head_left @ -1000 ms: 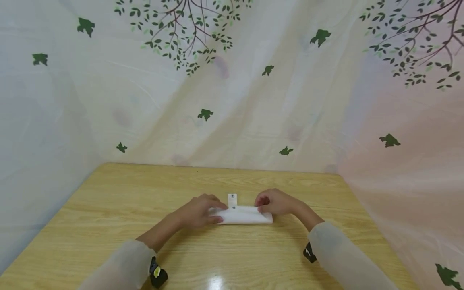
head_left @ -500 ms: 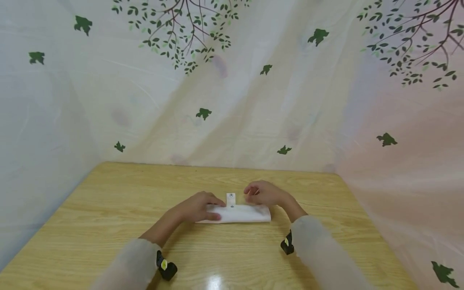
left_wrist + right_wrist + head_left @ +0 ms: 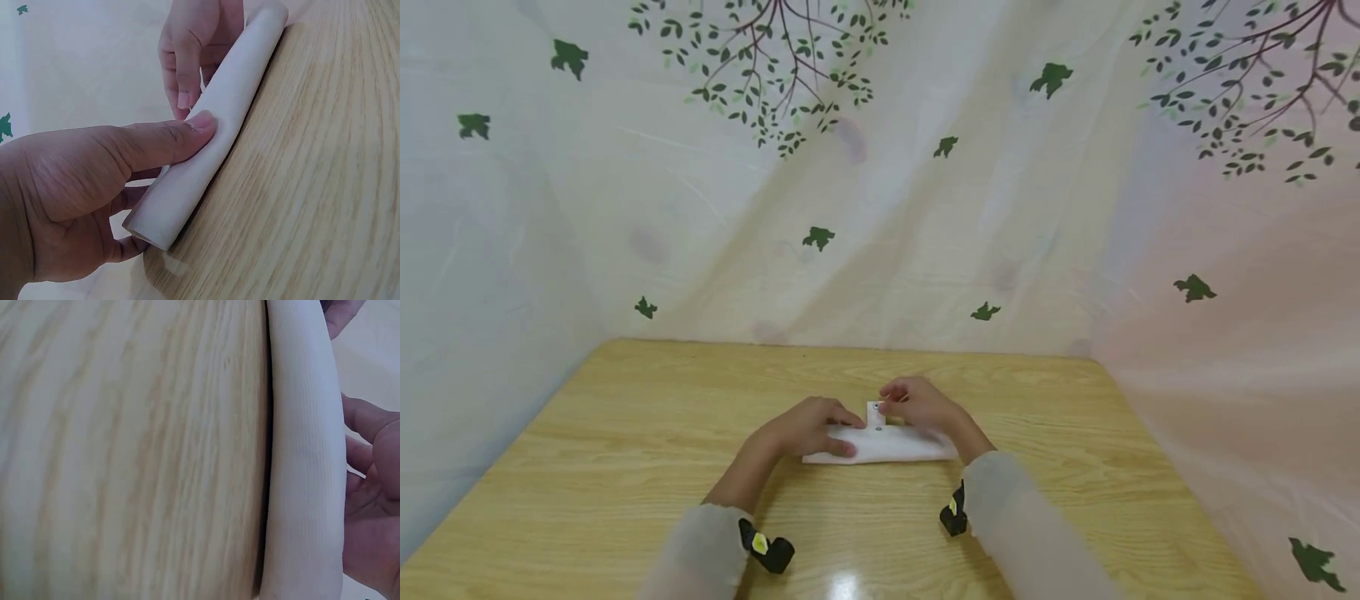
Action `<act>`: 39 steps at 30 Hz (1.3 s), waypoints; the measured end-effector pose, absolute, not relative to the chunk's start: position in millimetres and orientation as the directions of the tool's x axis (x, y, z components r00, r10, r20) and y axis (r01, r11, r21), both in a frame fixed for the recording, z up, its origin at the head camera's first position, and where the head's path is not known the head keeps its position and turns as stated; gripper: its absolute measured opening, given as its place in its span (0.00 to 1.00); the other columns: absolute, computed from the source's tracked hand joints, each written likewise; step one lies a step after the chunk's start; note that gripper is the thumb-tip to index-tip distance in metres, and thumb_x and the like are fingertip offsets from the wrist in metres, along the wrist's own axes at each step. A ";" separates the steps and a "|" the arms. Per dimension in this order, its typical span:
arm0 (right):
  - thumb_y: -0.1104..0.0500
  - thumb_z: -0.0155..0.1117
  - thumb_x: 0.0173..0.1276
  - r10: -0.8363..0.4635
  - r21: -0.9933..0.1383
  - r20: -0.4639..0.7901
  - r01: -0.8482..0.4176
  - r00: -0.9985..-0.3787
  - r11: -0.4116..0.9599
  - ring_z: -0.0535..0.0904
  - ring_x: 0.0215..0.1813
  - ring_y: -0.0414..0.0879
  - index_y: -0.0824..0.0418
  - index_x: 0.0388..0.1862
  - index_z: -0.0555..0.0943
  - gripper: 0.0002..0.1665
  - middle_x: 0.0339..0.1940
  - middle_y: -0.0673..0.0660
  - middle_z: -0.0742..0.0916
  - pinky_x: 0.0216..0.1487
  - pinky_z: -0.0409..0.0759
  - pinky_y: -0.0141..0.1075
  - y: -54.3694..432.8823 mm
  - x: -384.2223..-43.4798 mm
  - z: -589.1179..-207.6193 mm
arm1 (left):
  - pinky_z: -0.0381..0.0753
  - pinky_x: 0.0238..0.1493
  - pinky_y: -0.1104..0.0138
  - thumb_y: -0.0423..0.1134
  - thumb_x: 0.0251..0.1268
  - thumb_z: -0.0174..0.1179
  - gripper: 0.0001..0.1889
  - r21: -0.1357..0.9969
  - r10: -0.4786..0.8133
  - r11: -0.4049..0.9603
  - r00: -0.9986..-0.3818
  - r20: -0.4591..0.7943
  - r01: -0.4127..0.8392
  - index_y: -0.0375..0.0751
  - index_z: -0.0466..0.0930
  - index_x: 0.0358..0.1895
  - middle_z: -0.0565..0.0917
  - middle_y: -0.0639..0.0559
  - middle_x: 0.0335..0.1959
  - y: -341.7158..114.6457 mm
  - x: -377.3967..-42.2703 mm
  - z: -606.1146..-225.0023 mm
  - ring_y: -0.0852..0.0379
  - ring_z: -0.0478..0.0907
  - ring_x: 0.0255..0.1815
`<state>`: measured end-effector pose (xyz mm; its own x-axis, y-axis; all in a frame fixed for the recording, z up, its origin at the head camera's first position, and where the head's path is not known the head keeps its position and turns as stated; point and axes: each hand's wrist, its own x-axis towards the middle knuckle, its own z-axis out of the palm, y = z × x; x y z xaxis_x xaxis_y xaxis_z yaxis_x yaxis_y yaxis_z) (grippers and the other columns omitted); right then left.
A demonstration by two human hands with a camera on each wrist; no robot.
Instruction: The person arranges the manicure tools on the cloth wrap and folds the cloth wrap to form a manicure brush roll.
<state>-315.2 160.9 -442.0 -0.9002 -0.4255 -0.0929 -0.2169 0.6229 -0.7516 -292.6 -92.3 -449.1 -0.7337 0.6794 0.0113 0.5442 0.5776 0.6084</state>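
Note:
A white rolled-up sheet [image 3: 891, 447] lies crosswise on the wooden table, with a short snap strap [image 3: 873, 417] sticking out from its far side. My left hand [image 3: 807, 430] grips the left part of the roll. In the left wrist view, its thumb presses on top of the roll [image 3: 234, 84] while the other fingers go behind and under it. My right hand [image 3: 925, 410] is over the far side, its thumb and forefinger right at the strap's free end, beside the metal snap. Whether they pinch the strap I cannot tell. The right wrist view shows mainly the roll [image 3: 307, 462], with fingers behind it.
The wood-grain table [image 3: 625, 467] stretches around the roll on all sides. Behind it hangs a pale curtain [image 3: 737, 250] with printed leaves and branches. Black wrist cameras [image 3: 767, 548] sit at both sleeves.
My right hand has left the right end of the roll and moved left to the strap. The left hand keeps its grip on the roll, with little movement.

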 end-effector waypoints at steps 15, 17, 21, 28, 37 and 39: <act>0.59 0.64 0.76 -0.381 -0.794 -0.065 -0.183 -0.922 0.579 0.79 0.47 0.44 0.58 0.48 0.87 0.08 0.43 0.50 0.87 0.53 0.77 0.42 154.5 -308.9 -447.0 | 0.75 0.62 0.52 0.45 0.61 0.74 0.19 0.649 0.638 0.594 -0.770 -0.020 0.475 0.51 0.88 0.56 0.85 0.54 0.54 -90.8 -289.3 -449.9 0.52 0.80 0.58; 0.59 0.65 0.75 -0.376 -0.798 -0.055 -0.186 -0.925 0.573 0.79 0.46 0.44 0.58 0.46 0.87 0.07 0.42 0.50 0.87 0.51 0.77 0.41 156.1 -307.4 -446.2 | 0.75 0.63 0.52 0.45 0.61 0.74 0.19 0.646 0.634 0.601 -0.773 -0.026 0.471 0.52 0.88 0.56 0.85 0.54 0.54 -89.9 -289.7 -450.9 0.52 0.79 0.58; 0.61 0.67 0.73 -0.406 -0.809 -0.048 -0.203 -0.913 0.551 0.80 0.45 0.45 0.57 0.43 0.86 0.04 0.41 0.50 0.86 0.50 0.76 0.40 160.1 -306.3 -445.4 | 0.74 0.64 0.52 0.45 0.62 0.74 0.19 0.647 0.627 0.607 -0.779 -0.034 0.461 0.52 0.88 0.56 0.85 0.54 0.54 -88.6 -290.4 -452.3 0.51 0.79 0.59; 0.65 0.70 0.69 -0.514 -0.794 -0.002 -0.312 -0.858 0.522 0.82 0.44 0.43 0.58 0.40 0.88 0.04 0.39 0.49 0.89 0.51 0.77 0.39 165.9 -304.4 -440.8 | 0.74 0.63 0.51 0.46 0.62 0.74 0.20 0.652 0.625 0.604 -0.780 -0.029 0.459 0.52 0.87 0.57 0.84 0.53 0.55 -89.3 -289.9 -450.9 0.50 0.79 0.59; 0.59 0.62 0.77 -0.607 -0.780 -0.040 -0.355 -0.794 0.515 0.77 0.42 0.40 0.57 0.42 0.88 0.08 0.41 0.48 0.89 0.46 0.74 0.35 169.1 -299.5 -435.8 | 0.75 0.63 0.52 0.46 0.61 0.74 0.20 0.655 0.618 0.610 -0.785 -0.041 0.446 0.52 0.88 0.57 0.85 0.54 0.54 -89.7 -290.1 -451.4 0.52 0.79 0.58; 0.59 0.62 0.77 -0.606 -0.778 -0.034 -0.360 -0.795 0.515 0.77 0.41 0.40 0.57 0.41 0.88 0.08 0.40 0.48 0.89 0.45 0.74 0.34 169.0 -299.4 -435.6 | 0.75 0.63 0.52 0.46 0.61 0.74 0.20 0.658 0.616 0.608 -0.786 -0.039 0.444 0.52 0.88 0.57 0.85 0.54 0.54 -89.5 -290.1 -450.8 0.52 0.79 0.58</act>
